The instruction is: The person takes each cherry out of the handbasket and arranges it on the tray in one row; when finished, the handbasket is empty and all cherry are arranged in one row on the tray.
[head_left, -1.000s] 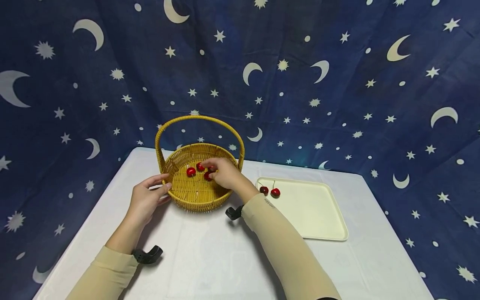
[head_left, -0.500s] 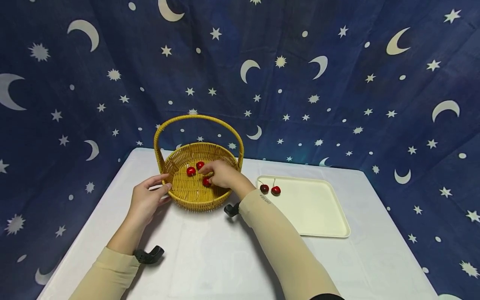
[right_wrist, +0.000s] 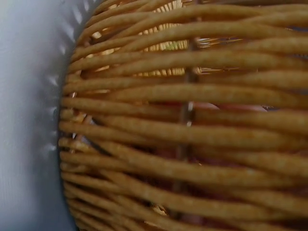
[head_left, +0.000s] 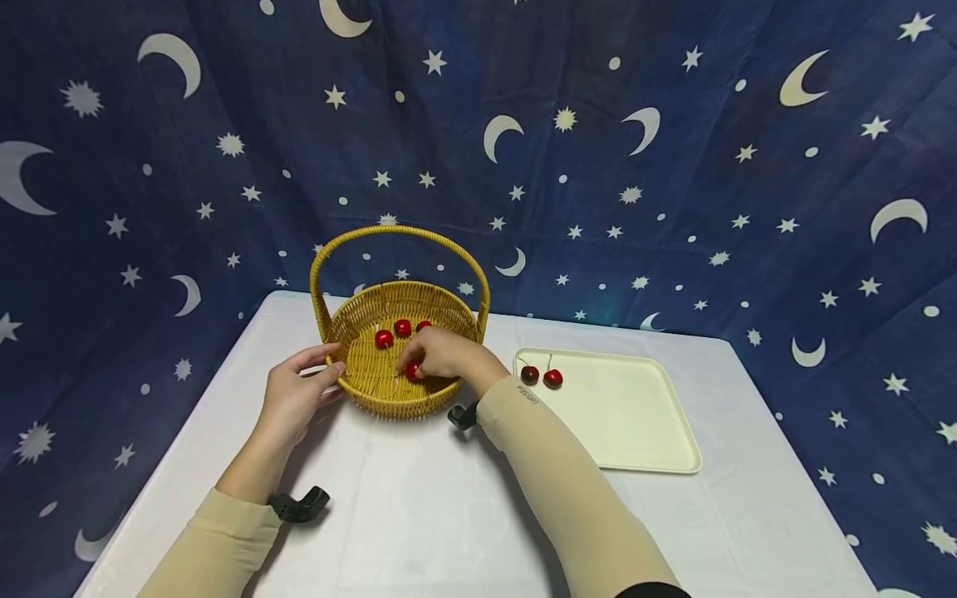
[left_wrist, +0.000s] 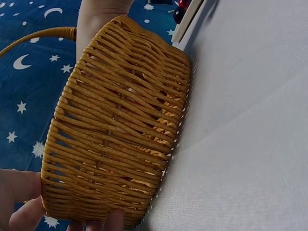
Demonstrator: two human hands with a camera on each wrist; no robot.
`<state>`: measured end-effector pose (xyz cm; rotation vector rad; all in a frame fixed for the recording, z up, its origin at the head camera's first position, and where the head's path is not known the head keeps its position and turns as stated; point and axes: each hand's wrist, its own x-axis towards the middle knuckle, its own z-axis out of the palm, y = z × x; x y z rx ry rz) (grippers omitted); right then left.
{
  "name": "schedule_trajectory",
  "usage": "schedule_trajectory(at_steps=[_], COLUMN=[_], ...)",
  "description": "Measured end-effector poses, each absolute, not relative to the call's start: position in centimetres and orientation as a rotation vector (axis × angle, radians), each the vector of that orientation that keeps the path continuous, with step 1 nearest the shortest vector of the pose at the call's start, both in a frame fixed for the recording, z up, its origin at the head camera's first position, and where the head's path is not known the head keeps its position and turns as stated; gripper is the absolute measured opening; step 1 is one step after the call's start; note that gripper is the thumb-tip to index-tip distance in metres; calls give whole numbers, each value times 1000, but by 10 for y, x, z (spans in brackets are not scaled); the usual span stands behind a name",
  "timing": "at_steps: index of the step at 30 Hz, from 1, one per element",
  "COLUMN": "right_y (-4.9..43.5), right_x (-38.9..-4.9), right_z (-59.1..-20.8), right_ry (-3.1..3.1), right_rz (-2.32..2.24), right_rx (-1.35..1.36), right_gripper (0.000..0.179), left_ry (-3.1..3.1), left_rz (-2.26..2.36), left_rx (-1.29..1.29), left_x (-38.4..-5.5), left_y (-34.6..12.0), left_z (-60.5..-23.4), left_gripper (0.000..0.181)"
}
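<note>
A yellow-brown wicker basket (head_left: 380, 407) with a tall hoop handle stands on the table. My left hand (head_left: 293, 394) grips its left rim, thumb and fingers on either side; the left wrist view shows some of those fingertips (left_wrist: 114, 220) against the weave. Inside the basket, my right hand (head_left: 447, 353) has its fingers curled about a red cherry (head_left: 414, 370) low near the floor. Behind them lie a cherry (head_left: 384, 339), another cherry (head_left: 402, 328) and a partly covered cherry (head_left: 424, 325). The right wrist view is filled by the basket's woven side (right_wrist: 192, 130), which hides the fingertips.
A cream tray (head_left: 628, 415) lies to the right of the basket, partly behind my right forearm. At its left end sit a dark cherry (head_left: 529, 374) and a red cherry (head_left: 553, 379), both with stems. A star-and-moon cloth (head_left: 568, 166) hangs behind the white table (head_left: 419, 507).
My right hand has moved slightly toward the basket's near side, with the cherry at its fingers. The cherry behind it has come partly into view. My left hand stays on the rim.
</note>
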<state>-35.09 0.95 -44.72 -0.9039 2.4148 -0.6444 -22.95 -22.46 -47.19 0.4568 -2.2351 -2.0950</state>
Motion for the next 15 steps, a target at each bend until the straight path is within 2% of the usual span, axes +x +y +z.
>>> schedule_trajectory(at_steps=[6,15], right_y=[10,18], right_x=[-351,-343], right_z=[-443,-438], right_ry=[2481,2521], right_rz=[-713,-1140], right_rx=[-892,-821], right_gripper=[31,29], left_ry=[-2229,-2221], left_rz=[-2096,-2109], left_rx=[462,473], left_x=[-231,-230], left_y=[-224,-223], left_z=[-471,-470], left_gripper=[49,51])
